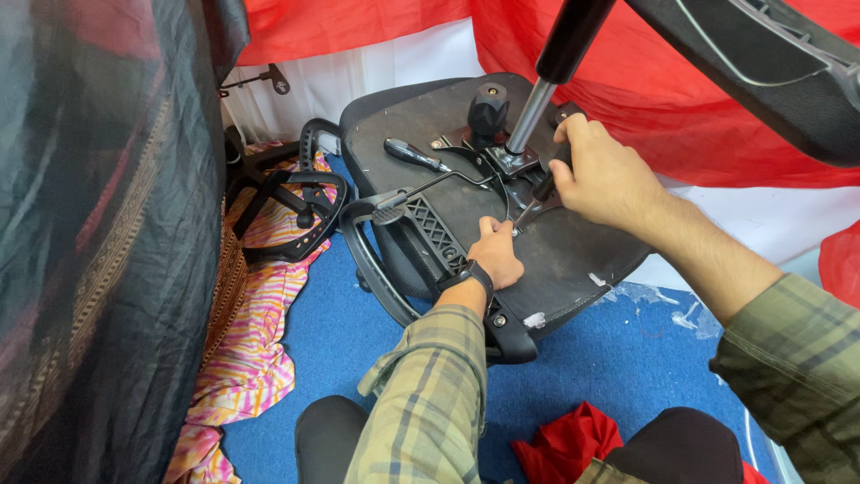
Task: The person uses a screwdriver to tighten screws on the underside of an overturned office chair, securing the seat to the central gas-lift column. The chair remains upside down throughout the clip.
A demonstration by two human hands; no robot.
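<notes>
An upturned black office chair seat (573,246) lies on blue carpet, underside up, with its metal mechanism plate (484,157) and gas-lift column (537,99) rising from it. My right hand (605,175) grips a black-handled screwdriver (540,193), its tip angled down at the plate's edge. My left hand (497,255), with a black wristband, is closed and rests on the seat underside right next to the screwdriver tip, fingers pinched at something too small to see. A black armrest (394,260) sticks out on the seat's left side.
A black chair part (770,63) crosses the upper right. Another armrest (296,202) lies on pink striped cloth (251,358) at left. Dark fabric (98,224) hangs along the left edge, red cloth (717,116) behind. A red rag (569,448) lies near my knees.
</notes>
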